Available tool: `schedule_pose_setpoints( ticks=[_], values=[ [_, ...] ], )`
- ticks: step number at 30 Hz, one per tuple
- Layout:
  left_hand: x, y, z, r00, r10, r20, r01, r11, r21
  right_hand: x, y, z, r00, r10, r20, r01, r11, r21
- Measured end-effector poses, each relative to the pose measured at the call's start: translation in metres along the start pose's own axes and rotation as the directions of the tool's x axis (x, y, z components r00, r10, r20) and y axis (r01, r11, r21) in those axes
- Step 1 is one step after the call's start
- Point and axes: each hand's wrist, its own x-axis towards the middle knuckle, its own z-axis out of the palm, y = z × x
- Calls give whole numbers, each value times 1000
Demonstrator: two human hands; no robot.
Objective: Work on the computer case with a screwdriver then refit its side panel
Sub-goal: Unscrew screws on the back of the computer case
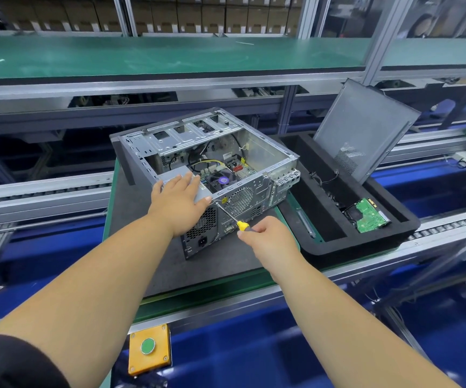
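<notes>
The right grip (265, 233) pinches a screwdriver (237, 221), tip on the rear top edge of the case (212, 175). Just left, the left grip (180, 196) lies flat, fingers straight, on the case's top corner. The case sits on a grey mat (131, 219) on the table (198, 299). Right, the panel (366, 127) leans in a black tray (366, 247). Blue bins lie below the near edge.
</notes>
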Motion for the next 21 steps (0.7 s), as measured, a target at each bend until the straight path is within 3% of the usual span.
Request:
schedule_pose_setpoints(
  ticks=[8, 14, 17, 19, 21],
  values=[
    [-1, 1, 0, 1000, -9, 3, 9, 1000, -4, 8, -6, 1, 987, 107, 123, -108, 994, 2],
    [-1, 1, -2, 1000, -5, 11, 5, 1000, -3, -1, -3, 0, 998, 21, 52, -23, 999, 29],
    [-2, 2, -2, 1000, -1, 15, 1, 1000, 11, 0, -5, -4, 999, -36, -11, 35, 997, -73],
    [-2, 3, -3, 1000, 1, 17, -1, 1000, 15, 4, -13, -3, 998, 42, 39, -38, 995, -91],
    [-1, 2, -4, 1000, -3, 18, 2, 1000, 14, 6, -22, 2, 964, 225, 145, -229, 973, 11]
  ],
)
